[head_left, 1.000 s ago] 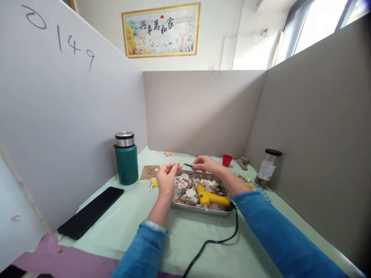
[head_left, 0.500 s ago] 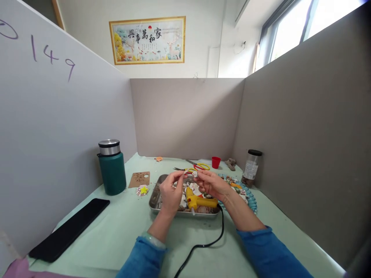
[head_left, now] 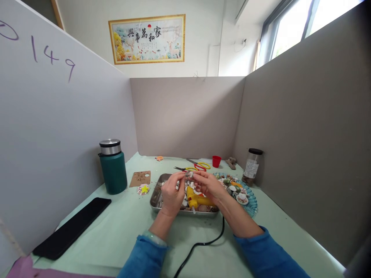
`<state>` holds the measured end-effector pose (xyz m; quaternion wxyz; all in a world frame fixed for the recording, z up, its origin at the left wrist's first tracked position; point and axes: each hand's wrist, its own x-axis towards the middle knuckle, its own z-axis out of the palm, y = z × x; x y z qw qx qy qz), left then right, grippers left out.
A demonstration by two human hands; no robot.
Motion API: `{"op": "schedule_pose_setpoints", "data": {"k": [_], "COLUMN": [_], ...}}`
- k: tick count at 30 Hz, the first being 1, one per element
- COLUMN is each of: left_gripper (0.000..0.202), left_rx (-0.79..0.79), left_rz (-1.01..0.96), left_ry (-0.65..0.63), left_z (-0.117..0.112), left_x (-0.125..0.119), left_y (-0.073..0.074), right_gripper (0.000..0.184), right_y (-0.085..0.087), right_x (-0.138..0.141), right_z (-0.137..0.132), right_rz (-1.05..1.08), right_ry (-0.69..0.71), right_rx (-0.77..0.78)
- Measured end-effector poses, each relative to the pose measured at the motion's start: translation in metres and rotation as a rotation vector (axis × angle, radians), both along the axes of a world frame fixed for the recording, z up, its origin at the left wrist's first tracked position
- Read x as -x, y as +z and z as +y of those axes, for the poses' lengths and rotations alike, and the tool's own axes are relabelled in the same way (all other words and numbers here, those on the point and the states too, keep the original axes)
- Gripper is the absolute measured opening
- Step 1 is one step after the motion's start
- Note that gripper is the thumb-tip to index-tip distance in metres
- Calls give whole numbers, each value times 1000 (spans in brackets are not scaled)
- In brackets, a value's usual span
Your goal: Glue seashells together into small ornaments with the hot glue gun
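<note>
Drawn together above the metal tray (head_left: 154,200) within the last second: right hand (head_left: 209,186) no longer out at the scissors (head_left: 199,166), left hand (head_left: 171,194) no longer raised alone. Scissors now lying loose on the tabletop (head_left: 121,227) at 12 o'clock of the tray, untouched, near the red cup (head_left: 216,161). By the look of it, scissors let go and both hands given over to fine fingertip work on a single piece. Small pale piece (head_left: 189,174) pinched where the two hands meet, over the far edge of the tray, lifted clear of the shells (head_left: 204,209) below; too small to tell its kind. Left hand closed to a tight pinch, thumb and forefinger on the piece from 9 o'clock, other fingers curled in. Right hand likewise almost fully closed, fingertips on the same piece from 3 o'clock, palm turned inward. Yellow glue gun (head_left: 198,200) resting in the tray right under the hands, at 6 o'clock of the piece, not held, black cord (head_left: 203,244) trailing toward the near edge of the tabletop. Blue plate (head_left: 251,201) with more shells just beside the tray at 3 o'clock; green flask (head_left: 113,172) well apart at 9 o'clock; black phone (head_left: 72,227) lying flat out at 8 o'clock.
</note>
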<state>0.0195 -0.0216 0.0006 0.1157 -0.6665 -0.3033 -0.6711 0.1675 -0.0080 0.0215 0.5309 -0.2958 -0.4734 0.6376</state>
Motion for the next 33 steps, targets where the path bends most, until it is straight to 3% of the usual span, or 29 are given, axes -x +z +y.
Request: {"op": "schedule_pose_setpoints", "data": {"k": [7, 20, 33], "left_gripper": [14, 19, 18], "left_rx": [-21, -28, -15], "left_rz": [19, 101, 131], "left_ry": [0, 1, -35], "left_z": [-1, 2, -1], "left_x": [-1, 0, -3], "left_y": [-1, -6, -2], "right_gripper": [25, 24, 27], "right_y": [-4, -1, -1], "right_x": [2, 6, 9], "right_z": [0, -4, -6], "right_rz": [62, 87, 74], "right_ry": [64, 38, 27], "right_rx": [36, 114, 74]}}
